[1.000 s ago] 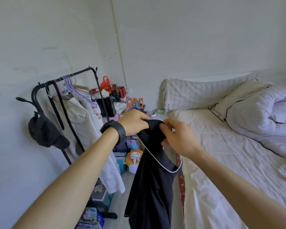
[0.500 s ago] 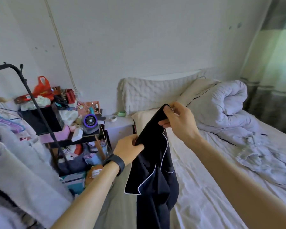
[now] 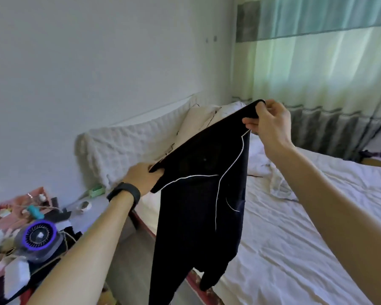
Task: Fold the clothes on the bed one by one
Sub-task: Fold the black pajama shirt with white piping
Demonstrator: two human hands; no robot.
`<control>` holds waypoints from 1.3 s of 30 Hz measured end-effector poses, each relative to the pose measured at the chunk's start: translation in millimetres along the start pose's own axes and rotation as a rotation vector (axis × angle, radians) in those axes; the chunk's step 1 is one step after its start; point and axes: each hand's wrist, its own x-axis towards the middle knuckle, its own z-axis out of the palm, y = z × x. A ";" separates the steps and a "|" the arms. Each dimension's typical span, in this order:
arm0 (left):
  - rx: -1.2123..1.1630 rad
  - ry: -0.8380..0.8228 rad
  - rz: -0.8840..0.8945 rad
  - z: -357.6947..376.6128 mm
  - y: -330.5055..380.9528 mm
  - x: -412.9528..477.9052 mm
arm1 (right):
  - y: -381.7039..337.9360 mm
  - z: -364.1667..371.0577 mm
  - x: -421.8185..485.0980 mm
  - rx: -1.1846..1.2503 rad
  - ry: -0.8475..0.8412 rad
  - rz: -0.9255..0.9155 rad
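A black garment (image 3: pixel 198 194) with thin white piping hangs in the air over the left edge of the bed (image 3: pixel 295 238). My left hand (image 3: pixel 144 178), with a dark band on the wrist, grips its lower-left top corner. Higher and further right, my right hand (image 3: pixel 269 121) pinches the other top corner. The top edge is stretched taut between the two hands and slopes up to the right. The rest of the cloth dangles down past the mattress edge.
A white headboard cushion (image 3: pixel 128 146) and pillow (image 3: pixel 198 119) lie at the head of the bed, with rumpled white bedding (image 3: pixel 277 181) behind the garment. A cluttered side table (image 3: pixel 42 221) with a purple fan (image 3: pixel 39 236) stands at the left. Curtains (image 3: pixel 317 62) hang at the right.
The view has swung right, from the clothes rack to the bed and curtains. My hands have moved apart, spreading the garment's top edge; my right hand rose to the right.
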 end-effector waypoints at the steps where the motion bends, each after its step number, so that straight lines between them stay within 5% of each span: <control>1: -0.042 0.024 0.043 -9.4 11.6 20.0 | -1.7 -1.5 12.1 0.016 0.059 -0.018; 8: -0.301 -0.180 0.167 -38.1 83.1 154.3 | 0.8 -22.1 87.9 0.028 0.346 -0.145; 17: -0.330 -0.145 0.382 -36.7 162.0 312.8 | 43.9 -17.4 172.5 0.005 0.559 -0.210; 24: -0.710 -0.769 0.100 34.1 166.7 369.3 | 109.6 -27.5 194.8 -0.163 0.691 -0.118; 32: -0.969 -1.145 -0.118 146.9 148.4 417.2 | 160.1 -50.6 180.1 -0.476 0.726 0.077; 39: -1.166 -1.392 -0.302 234.7 92.3 455.2 | 225.1 -32.1 155.3 -0.116 0.742 0.460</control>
